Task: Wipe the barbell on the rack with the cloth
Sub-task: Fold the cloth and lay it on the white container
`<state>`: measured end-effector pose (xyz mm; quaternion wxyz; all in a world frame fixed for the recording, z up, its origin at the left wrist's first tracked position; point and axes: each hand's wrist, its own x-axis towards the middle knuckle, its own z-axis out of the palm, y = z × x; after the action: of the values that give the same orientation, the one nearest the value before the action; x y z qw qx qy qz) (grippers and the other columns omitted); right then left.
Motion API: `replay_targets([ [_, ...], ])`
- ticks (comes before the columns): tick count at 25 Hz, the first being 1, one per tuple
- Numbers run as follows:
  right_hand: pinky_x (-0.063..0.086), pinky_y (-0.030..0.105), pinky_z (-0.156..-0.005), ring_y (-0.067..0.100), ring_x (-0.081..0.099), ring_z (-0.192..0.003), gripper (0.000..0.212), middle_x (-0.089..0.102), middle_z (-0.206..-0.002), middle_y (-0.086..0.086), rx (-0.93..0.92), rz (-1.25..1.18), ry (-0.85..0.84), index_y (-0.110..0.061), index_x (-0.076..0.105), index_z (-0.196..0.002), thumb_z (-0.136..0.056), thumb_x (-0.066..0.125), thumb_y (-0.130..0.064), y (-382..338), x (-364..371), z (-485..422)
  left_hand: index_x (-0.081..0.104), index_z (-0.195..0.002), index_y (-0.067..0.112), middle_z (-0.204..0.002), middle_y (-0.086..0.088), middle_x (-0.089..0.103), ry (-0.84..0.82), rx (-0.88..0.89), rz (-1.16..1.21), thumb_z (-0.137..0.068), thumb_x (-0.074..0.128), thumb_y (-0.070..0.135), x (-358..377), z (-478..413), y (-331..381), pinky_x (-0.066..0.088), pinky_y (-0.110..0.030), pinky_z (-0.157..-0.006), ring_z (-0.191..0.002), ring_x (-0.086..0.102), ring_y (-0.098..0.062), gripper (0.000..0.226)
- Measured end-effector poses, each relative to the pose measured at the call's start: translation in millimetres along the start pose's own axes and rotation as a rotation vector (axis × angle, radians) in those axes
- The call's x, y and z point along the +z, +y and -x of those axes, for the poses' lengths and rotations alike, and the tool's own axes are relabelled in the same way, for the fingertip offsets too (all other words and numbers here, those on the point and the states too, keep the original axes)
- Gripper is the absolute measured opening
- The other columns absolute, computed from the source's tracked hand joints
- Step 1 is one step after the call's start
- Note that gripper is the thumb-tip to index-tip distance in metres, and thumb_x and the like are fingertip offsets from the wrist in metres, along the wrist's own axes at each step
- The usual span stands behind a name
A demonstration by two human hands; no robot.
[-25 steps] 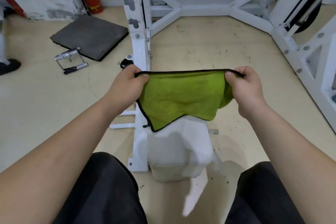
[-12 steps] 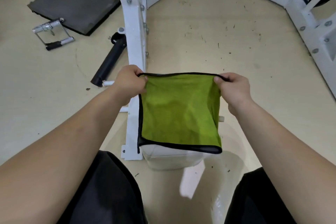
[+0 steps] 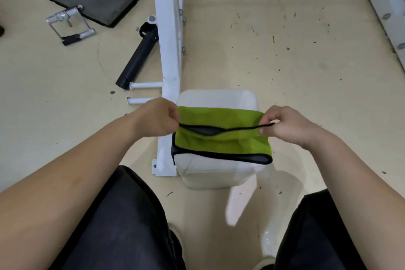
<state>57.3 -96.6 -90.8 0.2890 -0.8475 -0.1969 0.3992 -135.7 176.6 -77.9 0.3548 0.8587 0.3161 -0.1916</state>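
Above a white tub [image 3: 215, 98], a green cloth [image 3: 221, 138] is pinched at both ends by the fingers of the left hand [image 3: 156, 119] and right hand [image 3: 285, 126]; edges are best kept aligned while folding.

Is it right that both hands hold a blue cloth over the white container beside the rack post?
No, the cloth is green, not blue. The head view shows the left hand and right hand holding it over the white container beside the rack post.
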Motion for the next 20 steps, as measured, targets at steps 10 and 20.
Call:
replay_targets([
  [10, 0.060, 0.047, -0.086, 0.027, 0.067, -0.099, 0.061, 0.067, -0.115, 0.008, 0.267, -0.202, 0.201, -0.009, 0.063, -0.119, -0.080, 0.080, -0.054, 44, 21, -17, 0.050, -0.138, 0.002, -0.120, -0.002, 0.056, 0.028, -0.396, 0.312, -0.095, 0.067, 0.045, 43, -13, -6, 0.047, -0.038, -0.087, -0.105, 0.056, -0.026, 0.063],
  [20, 0.063, 0.048, -0.075, 0.032, 0.069, -0.087, 0.041, 0.065, -0.102, 0.008, 0.249, 0.052, 0.210, -0.009, 0.060, -0.110, -0.084, 0.081, -0.033, 36, 31, -30, 0.057, -0.102, 0.012, -0.103, -0.008, 0.067, 0.162, -0.292, 0.348, -0.098, 0.064, 0.031, 52, -27, -6, 0.060, -0.042, -0.072, -0.092, 0.067, -0.027, 0.021],
])
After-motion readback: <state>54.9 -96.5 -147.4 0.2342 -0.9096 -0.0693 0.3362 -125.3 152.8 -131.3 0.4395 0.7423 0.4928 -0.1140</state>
